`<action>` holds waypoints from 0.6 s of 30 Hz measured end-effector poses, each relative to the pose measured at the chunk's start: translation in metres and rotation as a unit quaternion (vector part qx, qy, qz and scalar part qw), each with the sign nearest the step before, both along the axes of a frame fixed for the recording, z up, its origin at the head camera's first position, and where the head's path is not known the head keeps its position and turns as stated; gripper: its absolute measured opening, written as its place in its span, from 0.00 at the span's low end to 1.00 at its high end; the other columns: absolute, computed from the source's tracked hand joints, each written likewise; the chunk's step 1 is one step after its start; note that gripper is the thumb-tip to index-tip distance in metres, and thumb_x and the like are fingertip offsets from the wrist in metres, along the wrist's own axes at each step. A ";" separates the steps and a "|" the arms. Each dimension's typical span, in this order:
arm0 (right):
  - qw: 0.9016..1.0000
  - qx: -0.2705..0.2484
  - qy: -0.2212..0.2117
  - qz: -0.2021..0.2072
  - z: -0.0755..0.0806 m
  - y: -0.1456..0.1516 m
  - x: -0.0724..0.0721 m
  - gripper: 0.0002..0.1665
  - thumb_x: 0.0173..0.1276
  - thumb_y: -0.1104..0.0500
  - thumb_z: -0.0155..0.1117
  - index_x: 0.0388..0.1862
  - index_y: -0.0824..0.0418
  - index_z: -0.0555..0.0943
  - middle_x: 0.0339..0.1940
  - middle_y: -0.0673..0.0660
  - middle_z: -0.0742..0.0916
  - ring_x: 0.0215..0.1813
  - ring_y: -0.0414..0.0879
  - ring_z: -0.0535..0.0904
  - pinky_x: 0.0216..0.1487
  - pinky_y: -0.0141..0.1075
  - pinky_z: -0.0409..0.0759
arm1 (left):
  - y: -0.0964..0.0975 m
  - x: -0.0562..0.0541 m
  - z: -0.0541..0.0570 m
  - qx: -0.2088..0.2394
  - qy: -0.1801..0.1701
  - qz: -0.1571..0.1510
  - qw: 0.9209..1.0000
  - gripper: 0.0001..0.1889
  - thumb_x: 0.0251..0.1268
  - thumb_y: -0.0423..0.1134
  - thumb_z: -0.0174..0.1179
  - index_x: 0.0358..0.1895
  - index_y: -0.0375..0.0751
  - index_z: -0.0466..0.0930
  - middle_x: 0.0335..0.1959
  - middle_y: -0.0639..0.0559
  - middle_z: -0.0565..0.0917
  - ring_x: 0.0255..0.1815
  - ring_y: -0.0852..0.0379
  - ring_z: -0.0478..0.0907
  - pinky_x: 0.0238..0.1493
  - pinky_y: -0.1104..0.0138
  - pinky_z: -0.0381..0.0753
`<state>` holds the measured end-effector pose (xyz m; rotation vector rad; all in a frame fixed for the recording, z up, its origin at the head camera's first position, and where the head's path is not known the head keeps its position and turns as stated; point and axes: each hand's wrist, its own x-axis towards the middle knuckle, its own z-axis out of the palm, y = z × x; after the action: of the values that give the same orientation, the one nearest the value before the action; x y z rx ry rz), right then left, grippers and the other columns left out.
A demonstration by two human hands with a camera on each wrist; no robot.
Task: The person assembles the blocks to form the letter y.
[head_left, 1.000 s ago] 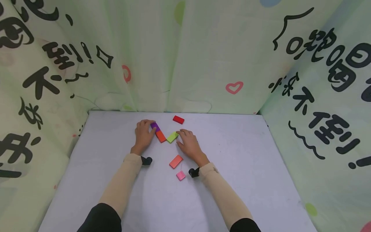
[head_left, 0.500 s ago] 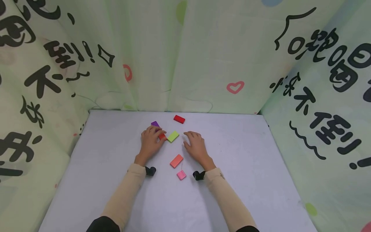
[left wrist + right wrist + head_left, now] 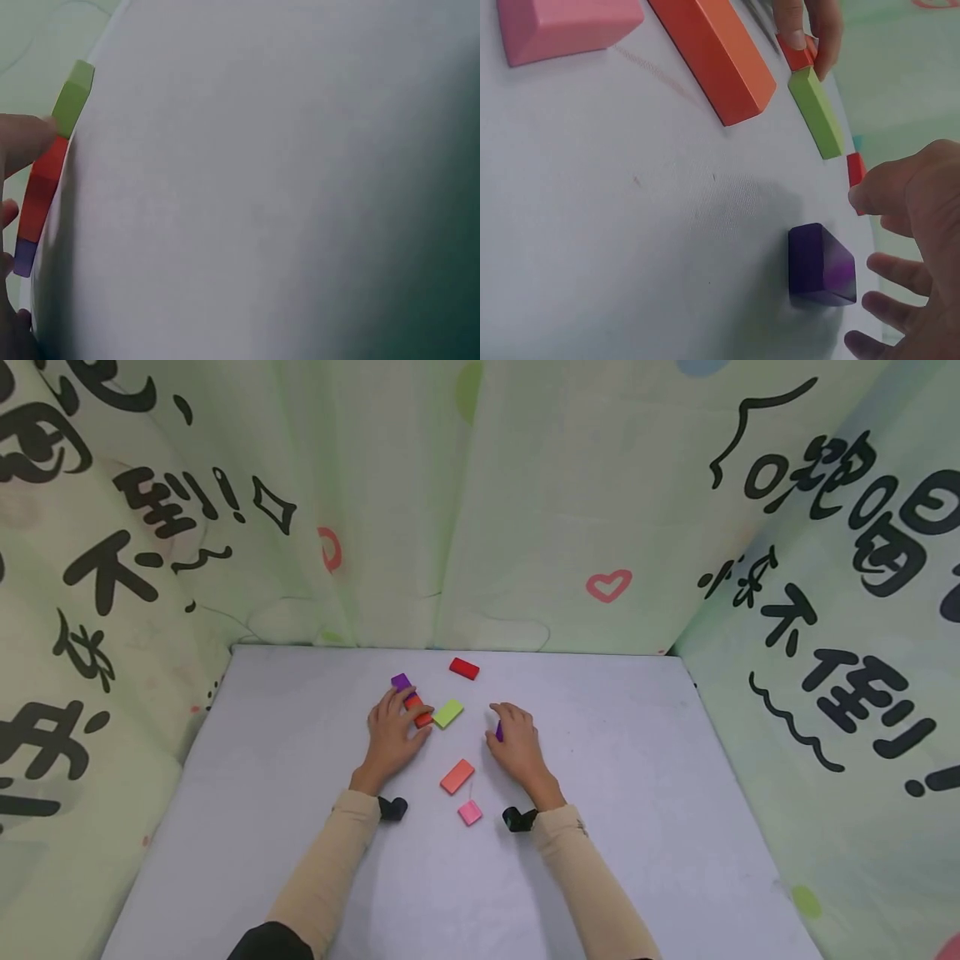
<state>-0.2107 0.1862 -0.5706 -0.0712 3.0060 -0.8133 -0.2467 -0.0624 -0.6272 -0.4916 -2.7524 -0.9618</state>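
Observation:
In the head view my left hand (image 3: 392, 733) has its thumb and fingers around an orange-red block (image 3: 415, 702). This block sits in a slanted row between a purple block (image 3: 401, 682) and a light green block (image 3: 448, 714). The right wrist view shows left fingertips on both sides of the orange-red block's end, beside the green block (image 3: 816, 116). My right hand (image 3: 519, 745) hovers with spread, bent fingers over a second purple block (image 3: 821, 266). That block stands on the table, with a gap between it and the fingers; the hand mostly covers it in the head view.
A red block (image 3: 464, 668) lies near the table's back edge. Closer to the front are a coral block (image 3: 457, 777) and a small pink block (image 3: 470, 812). The white table (image 3: 637, 827) is bounded by patterned curtains (image 3: 525, 510) at the back and sides.
My left hand has slid from the purple block toward me onto the orange-red one. My right hand has left the green block and moved right; a second purple block now shows beside it.

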 end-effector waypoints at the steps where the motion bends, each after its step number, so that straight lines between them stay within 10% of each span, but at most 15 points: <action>1: 1.000 -0.003 -0.002 -0.001 0.000 0.001 0.000 0.32 0.75 0.56 0.63 0.77 0.58 0.71 0.77 0.64 0.74 0.80 0.65 0.65 0.76 0.62 0.68 | 0.000 0.000 0.000 -0.001 0.000 0.000 1.000 0.18 0.70 0.47 0.65 0.61 0.52 0.85 0.79 0.42 0.67 0.84 0.36 0.51 0.77 0.33 0.51; 18: 0.999 -0.016 -0.028 0.024 -0.007 0.013 0.003 0.35 0.76 0.55 0.64 0.78 0.59 0.69 0.79 0.65 0.72 0.81 0.63 0.65 0.78 0.57 0.69 | 0.001 0.001 0.000 -0.001 0.000 0.013 1.000 0.16 0.74 0.46 0.64 0.61 0.54 0.85 0.80 0.41 0.65 0.85 0.38 0.52 0.77 0.33 0.52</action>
<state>-0.2079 0.1994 -0.5773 -0.1175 2.9280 -0.8452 -0.2454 -0.0615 -0.6274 -0.4535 -2.7536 -0.9523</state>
